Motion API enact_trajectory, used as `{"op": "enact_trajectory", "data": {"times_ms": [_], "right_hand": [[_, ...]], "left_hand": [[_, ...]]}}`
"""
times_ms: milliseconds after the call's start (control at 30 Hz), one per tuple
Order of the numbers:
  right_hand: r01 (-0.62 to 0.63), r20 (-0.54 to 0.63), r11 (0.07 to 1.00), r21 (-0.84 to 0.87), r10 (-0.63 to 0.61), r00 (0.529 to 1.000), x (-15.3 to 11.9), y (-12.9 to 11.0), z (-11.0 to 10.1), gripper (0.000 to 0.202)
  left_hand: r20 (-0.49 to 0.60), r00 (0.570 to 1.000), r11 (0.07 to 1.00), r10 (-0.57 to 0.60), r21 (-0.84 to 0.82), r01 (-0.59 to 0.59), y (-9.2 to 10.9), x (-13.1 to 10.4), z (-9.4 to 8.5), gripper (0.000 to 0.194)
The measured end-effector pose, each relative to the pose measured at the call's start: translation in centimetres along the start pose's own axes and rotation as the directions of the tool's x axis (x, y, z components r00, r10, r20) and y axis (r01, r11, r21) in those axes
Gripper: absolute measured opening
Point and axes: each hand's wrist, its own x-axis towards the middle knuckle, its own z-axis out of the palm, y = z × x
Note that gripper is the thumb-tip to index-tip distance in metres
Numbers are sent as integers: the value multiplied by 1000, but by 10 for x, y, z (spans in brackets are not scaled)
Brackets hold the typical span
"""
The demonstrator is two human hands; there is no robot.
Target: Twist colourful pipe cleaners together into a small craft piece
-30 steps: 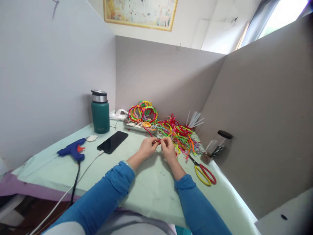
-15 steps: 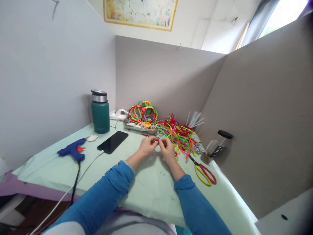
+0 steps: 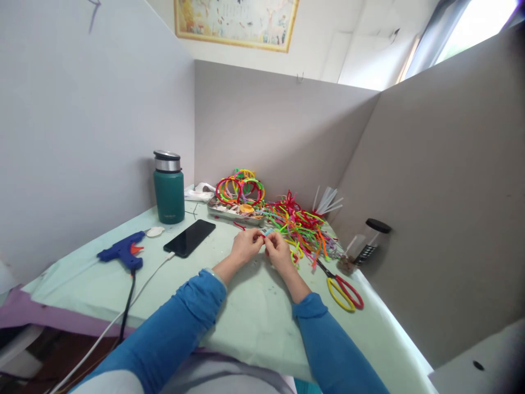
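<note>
Over the middle of the table, my left hand [image 3: 246,245] and my right hand [image 3: 280,253] meet with thumbs and fingertips pinched together. Between them shows a short bit of red fuzzy pipe cleaner [image 3: 263,236]. A small light blue piece [image 3: 268,232] sits just behind the fingertips; whether it is held too, I cannot tell. Just beyond my left hand a red end [image 3: 239,225] pokes out. A tangled heap of coloured pipe cleaners [image 3: 301,221] lies right behind my right hand. Scissors [image 3: 343,293] with one red and one yellow handle rest to its right.
A metal tray [image 3: 233,217] with small pieces stands at the back, fuzzy coloured hoops [image 3: 227,191] on it. Leftward are a phone [image 3: 189,238] on a cable, a blue glue gun [image 3: 123,251] and a green bottle [image 3: 169,197]. Translucent sticks [image 3: 328,201] and a black-lidded jar [image 3: 367,246] are right.
The fingers have shifted slightly, and more of the light blue piece and the red bit shows between them. The red end beyond my left hand has moved a little left.
</note>
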Motion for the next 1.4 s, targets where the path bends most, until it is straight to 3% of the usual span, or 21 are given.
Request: {"op": "enact_trajectory", "data": {"times_ms": [167, 400, 967, 1400], "right_hand": [[-58, 9, 993, 104, 57, 998, 2, 1, 1, 18], [36, 19, 999, -22, -36, 999, -1, -3, 2, 13], [66, -84, 985, -159, -80, 993, -1, -1, 1, 10], [54, -57, 985, -161, -64, 996, -3, -3, 1, 11]], "left_hand": [[-1, 1000, 1000, -2, -29, 2, 0, 1, 0, 22], [3, 999, 990, -53, -134, 53, 0, 4, 1, 19], [1, 1000, 962, -26, -273, 25, -4, 5, 6, 16], [9, 999, 968, -46, -246, 47, 0, 5, 2, 16]]}}
